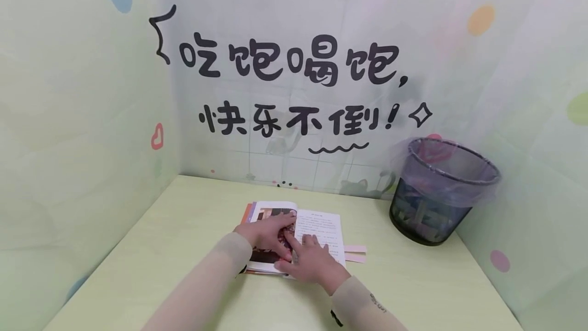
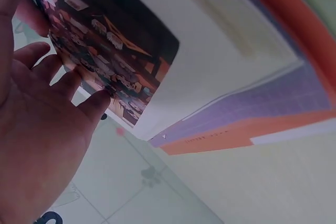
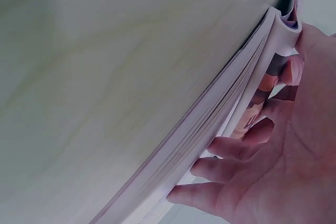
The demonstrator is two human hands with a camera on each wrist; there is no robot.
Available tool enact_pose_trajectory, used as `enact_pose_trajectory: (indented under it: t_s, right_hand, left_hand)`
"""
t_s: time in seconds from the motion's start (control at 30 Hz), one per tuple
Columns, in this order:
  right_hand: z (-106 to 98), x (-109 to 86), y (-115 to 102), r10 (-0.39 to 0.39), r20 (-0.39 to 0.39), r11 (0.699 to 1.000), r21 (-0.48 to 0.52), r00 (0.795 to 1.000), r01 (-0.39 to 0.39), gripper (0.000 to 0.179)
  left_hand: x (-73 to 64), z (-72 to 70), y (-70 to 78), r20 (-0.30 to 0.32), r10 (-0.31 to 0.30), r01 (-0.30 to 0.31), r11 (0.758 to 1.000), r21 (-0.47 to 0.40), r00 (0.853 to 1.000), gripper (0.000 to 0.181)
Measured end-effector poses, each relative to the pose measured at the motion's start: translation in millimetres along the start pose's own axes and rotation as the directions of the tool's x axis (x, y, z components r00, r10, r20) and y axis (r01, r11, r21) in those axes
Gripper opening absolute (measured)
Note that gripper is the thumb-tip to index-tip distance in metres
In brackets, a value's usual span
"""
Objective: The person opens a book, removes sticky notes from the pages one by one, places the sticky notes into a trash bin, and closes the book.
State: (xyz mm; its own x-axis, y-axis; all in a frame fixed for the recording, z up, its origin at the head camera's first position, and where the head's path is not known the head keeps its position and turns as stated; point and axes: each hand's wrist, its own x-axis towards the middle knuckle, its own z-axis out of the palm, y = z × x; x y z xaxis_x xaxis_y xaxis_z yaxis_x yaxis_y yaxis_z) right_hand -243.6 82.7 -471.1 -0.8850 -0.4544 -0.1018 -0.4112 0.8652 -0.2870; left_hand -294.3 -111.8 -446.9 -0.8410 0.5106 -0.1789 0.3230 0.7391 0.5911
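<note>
one book [image 1: 321, 226], spread open, lying mid-scene on the tabletop [image 1: 413, 280]; dark colour picture [image 2: 115, 40] on the left page, printed text [image 1: 317, 228] on the right; orange and purple edges at the far left. left hand [image 1: 266, 231]: fingers extended, resting over the picture near the crease, gripping nothing. right hand [image 1: 314, 262]: fingers extended and parted, resting at the near end beside the crease, gripping nothing. pink tabs [image 1: 356, 249]: two, jutting from the right page edge. bin [image 1: 422, 218]: dark, lined with a purple bag [image 1: 441, 180], far right. wall sheet [image 1: 294, 91]: black writing, far side.
</note>
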Motion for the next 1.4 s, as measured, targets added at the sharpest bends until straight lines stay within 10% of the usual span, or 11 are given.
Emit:
enact_pose_trajectory:
  t_s: [0.57,0.83,1.07,1.23,1.4]
  right_hand:
    - [3.1,-3.8,10.5,0.009,0.024,0.995,0.101,1.000,-0.011,0.130]
    - [-22.2,-4.6,43.3,-0.042,0.126,0.964,0.267,0.991,0.006,0.105]
    - [-31.6,1.3,83.0,0.226,-0.115,0.968,0.142,0.967,-0.209,0.082]
    - [-28.6,4.6,99.8,0.391,-0.070,0.917,0.120,0.918,-0.381,0.085]
    - [-22.2,8.5,105.9,0.399,-0.029,0.911,0.128,0.916,-0.393,0.081]
  left_hand:
    - [-3.0,7.6,8.4,-0.026,-0.110,0.110,0.994,0.003,0.994,0.108]
    - [4.5,12.3,3.0,-0.013,-0.147,0.147,0.989,0.033,0.989,0.109]
    - [3.5,9.5,8.4,-0.013,-0.175,0.176,0.983,0.061,0.984,0.109]
    - [4.5,11.2,8.4,-0.013,-0.184,0.185,0.981,0.062,0.983,0.108]
    - [5.4,12.0,7.1,-0.017,-0.191,0.192,0.979,0.075,0.981,0.109]
